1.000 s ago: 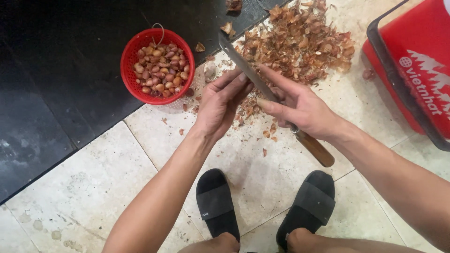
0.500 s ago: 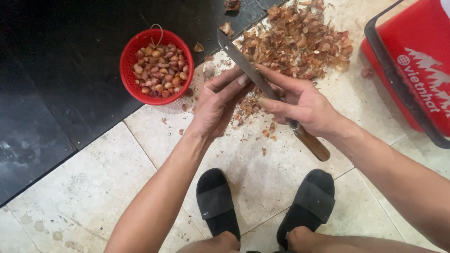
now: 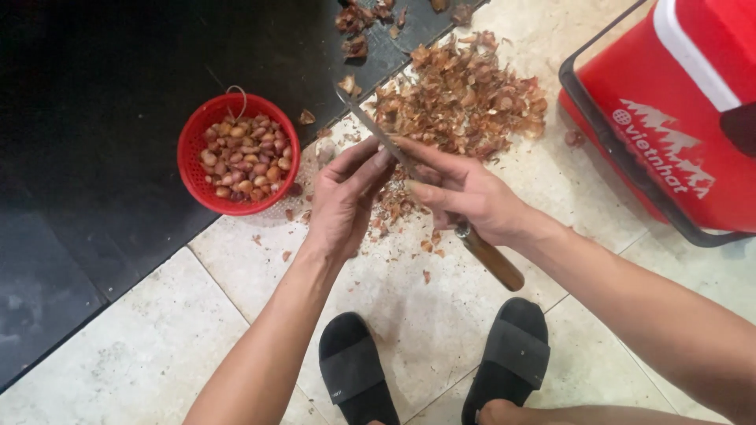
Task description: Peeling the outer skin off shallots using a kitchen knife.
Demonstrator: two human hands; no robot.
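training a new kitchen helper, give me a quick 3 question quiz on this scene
1. True or false: the right hand holds a knife by its wooden handle.
2. What holds the peeled shallots? A) red basket B) red cooler C) black sandal
3. Where does the pile of peels lie?

Key
1. True.
2. A, the red basket, beside the left hand.
3. On the tiled floor, beyond the hands, beside the red cooler.

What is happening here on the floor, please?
A person crouches in black slippers over a tiled floor. The right hand holds a wooden-handled knife, and the left hand pinches something small against its blade. A red basket of shallots sits left; a pile of peels lies ahead.
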